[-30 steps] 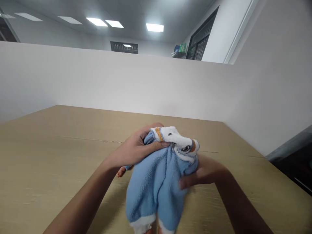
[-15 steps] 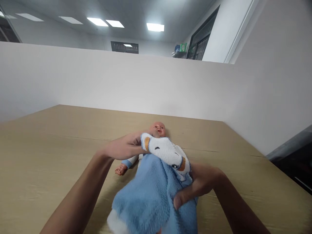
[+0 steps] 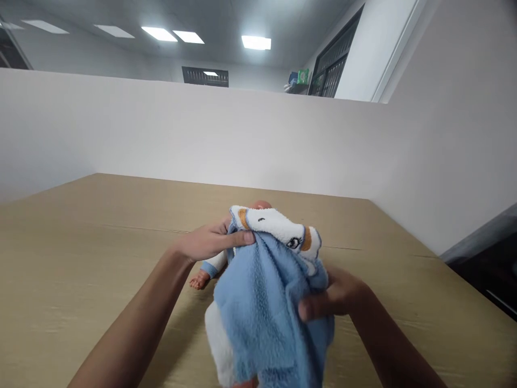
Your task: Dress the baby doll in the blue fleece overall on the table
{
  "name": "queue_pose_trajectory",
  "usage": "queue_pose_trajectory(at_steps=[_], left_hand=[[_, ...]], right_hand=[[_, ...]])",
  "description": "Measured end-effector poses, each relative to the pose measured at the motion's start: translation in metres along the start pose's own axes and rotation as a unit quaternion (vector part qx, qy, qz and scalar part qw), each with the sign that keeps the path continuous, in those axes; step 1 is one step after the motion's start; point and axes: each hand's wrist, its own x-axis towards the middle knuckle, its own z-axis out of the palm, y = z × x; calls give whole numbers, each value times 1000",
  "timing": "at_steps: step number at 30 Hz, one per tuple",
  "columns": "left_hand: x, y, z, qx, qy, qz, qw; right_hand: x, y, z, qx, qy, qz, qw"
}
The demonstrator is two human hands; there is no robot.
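Note:
A fluffy blue fleece cloth [image 3: 262, 302] with a white animal-face panel [image 3: 274, 223] hangs between my hands. The panel has embroidered eyes and orange patches. My left hand [image 3: 214, 237] is closed on its upper left part, thumb in front and fingers mostly hidden behind. Lower down, my right hand [image 3: 337, 296] grips the right side, its thumb across the front. Behind the cloth lies a baby doll [image 3: 262, 205]; only the top of its head, one arm with a white and blue sleeve, and a hand show clearly. Whether the cloth touches the doll is hidden.
The doll lies on a wide tan tabletop [image 3: 100, 258]. A white partition [image 3: 194, 134] rises along the table's far edge, with a white wall [image 3: 452, 134] at the right. A dark object [image 3: 488, 269] stands beyond the table's right edge.
My left hand has lifted the cloth's top edge, so it now covers the doll's face. The lower part has risen and swung right. My right hand has moved slightly up and right.

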Motion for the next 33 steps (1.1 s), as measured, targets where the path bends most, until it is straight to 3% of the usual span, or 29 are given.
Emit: queue_pose_trajectory(at_steps=[2,4,8,10,12,18,21,24,26,29,33], left_hand=[[2,-3,3,-10,5,-4,1000],[3,-1,7,-15,0,-29,999],[0,9,17,-27,-30,-62,997],[-5,13,22,-59,-78,-74,992],[-11,13,27,-87,-91,-85,988],[-42,0,49,-91,15,-56,994],[-56,-2,70,-115,37,-64,991],[-67,5,94,-103,98,-94,985],[-74,13,111,-95,136,-110,980],[-89,20,136,-96,133,-114,980],[-112,8,168,-82,191,-177,962]], right_hand=[[3,1,-2,-26,-89,29,995],[4,8,-9,-52,-117,34,991],[0,29,-24,11,-13,23,1000],[-1,35,-24,42,54,-12,998],[-3,36,-17,36,93,-48,994],[-10,33,14,51,114,-3,992],[-17,32,24,53,56,-8,997],[-26,26,39,54,21,-37,998],[-32,21,51,78,47,-51,995],[-41,21,72,65,97,-40,992],[-52,41,103,-68,265,35,961]])
